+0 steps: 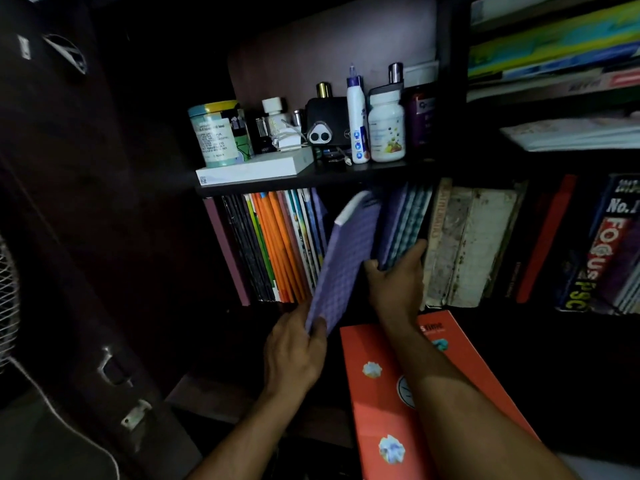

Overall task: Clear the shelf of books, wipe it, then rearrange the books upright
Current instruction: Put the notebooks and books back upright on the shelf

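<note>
My left hand [294, 351] grips the lower corner of a purple checked notebook [343, 258], which tilts with its top inside the gap in the dark book shelf [298, 183]. My right hand [398, 282] holds the bottom of several purple and blue checked notebooks [403, 223] standing just right of that gap. Thin orange, green and black books [277, 244] stand at the left of the shelf. Old stained thick books [467, 244] stand to the right of my right hand.
An orange book [381, 403] lies flat below, under my right forearm. The upper shelf holds bottles [386, 126], a tin [216, 133] and a white box [256, 169]. Red and dark books [606, 244] lean at the far right. A fan grille [7, 299] is at the left edge.
</note>
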`<control>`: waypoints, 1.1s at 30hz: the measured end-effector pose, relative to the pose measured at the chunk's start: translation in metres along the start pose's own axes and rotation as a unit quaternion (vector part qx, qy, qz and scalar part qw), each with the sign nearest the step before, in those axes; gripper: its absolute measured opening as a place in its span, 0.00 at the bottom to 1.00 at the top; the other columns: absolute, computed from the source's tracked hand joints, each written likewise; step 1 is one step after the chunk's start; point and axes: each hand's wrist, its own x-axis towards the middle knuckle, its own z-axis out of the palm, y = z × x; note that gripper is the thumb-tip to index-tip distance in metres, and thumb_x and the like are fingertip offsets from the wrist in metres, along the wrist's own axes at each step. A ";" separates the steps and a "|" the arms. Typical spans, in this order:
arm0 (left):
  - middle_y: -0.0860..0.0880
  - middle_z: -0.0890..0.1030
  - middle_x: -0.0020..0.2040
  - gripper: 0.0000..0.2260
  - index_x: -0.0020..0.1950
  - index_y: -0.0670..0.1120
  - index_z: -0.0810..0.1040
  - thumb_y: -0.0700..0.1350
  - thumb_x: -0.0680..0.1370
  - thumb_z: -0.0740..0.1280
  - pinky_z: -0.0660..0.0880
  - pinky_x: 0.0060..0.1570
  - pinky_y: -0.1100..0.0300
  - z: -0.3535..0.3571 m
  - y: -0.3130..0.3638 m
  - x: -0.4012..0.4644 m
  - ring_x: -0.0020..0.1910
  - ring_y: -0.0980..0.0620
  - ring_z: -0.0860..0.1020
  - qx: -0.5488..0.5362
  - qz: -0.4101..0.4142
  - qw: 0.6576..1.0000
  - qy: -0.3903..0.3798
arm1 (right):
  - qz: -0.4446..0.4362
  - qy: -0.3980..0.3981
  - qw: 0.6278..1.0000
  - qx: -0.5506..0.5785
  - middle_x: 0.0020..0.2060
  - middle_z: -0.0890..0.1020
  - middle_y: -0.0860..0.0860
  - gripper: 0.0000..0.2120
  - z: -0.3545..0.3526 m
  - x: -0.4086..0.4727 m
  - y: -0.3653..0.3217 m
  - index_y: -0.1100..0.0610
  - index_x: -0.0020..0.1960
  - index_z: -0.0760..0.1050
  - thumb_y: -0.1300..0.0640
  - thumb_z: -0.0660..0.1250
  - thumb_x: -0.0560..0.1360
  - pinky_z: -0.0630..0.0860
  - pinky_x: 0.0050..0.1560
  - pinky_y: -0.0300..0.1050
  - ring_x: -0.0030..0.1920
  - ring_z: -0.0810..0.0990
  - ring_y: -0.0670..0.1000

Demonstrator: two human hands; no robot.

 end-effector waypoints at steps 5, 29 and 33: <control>0.40 0.83 0.56 0.14 0.56 0.41 0.80 0.51 0.81 0.65 0.70 0.46 0.55 0.003 -0.003 0.006 0.56 0.38 0.80 -0.018 -0.091 0.995 -0.030 | 0.000 -0.008 1.000 0.015 0.59 0.76 0.60 0.37 0.002 -0.001 0.001 0.59 0.71 0.56 0.53 0.75 0.71 0.78 0.49 0.53 0.55 0.79 0.62; 0.39 0.79 0.37 0.12 0.40 0.42 0.74 0.44 0.76 0.75 0.83 0.33 0.45 0.057 -0.004 0.050 0.36 0.44 0.83 -0.300 -0.100 0.948 -0.046 | -0.194 -0.137 0.971 0.019 0.66 0.74 0.52 0.30 0.009 0.006 0.010 0.53 0.71 0.63 0.47 0.73 0.75 0.76 0.57 0.48 0.63 0.76 0.52; 0.40 0.79 0.36 0.13 0.40 0.38 0.72 0.41 0.77 0.73 0.80 0.27 0.54 0.059 0.000 0.055 0.33 0.45 0.82 -0.275 -0.115 0.955 -0.008 | -0.208 -0.189 0.959 0.047 0.67 0.73 0.50 0.31 0.010 0.007 0.015 0.49 0.72 0.64 0.48 0.74 0.75 0.76 0.62 0.50 0.66 0.74 0.50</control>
